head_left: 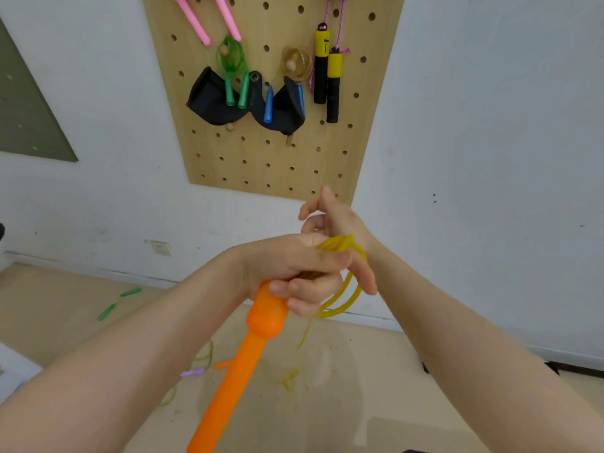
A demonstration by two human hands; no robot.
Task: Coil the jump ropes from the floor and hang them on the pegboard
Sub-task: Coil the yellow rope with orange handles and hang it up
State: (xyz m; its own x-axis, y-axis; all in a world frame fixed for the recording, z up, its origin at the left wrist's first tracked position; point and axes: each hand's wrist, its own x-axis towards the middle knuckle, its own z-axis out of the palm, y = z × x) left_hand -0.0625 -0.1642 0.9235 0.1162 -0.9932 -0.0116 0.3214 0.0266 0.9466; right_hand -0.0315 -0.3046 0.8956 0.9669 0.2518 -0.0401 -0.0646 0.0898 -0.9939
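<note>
My left hand [294, 273] grips the top of an orange jump-rope handle [242, 361] that points down toward me. Loops of the rope's yellow cord [346, 289] hang from that hand and pass over my right hand [340, 230], whose fingers are mostly straight with the cord draped across them. The cord's loose tail [294, 371] trails down to the floor. On the wall ahead is the wooden pegboard [261, 152], where a green-handled rope [233, 76], a blue-handled rope [287, 89], a yellow-and-black-handled rope [327, 70] and pink handles [209, 21] hang.
Green handles [117, 302] lie on the wooden floor at the left. A purple handle [192, 372] and another orange handle [224, 364] lie behind my left arm. A black bag [209, 99] hangs on the pegboard. A wall socket [160, 247] sits low on the white wall.
</note>
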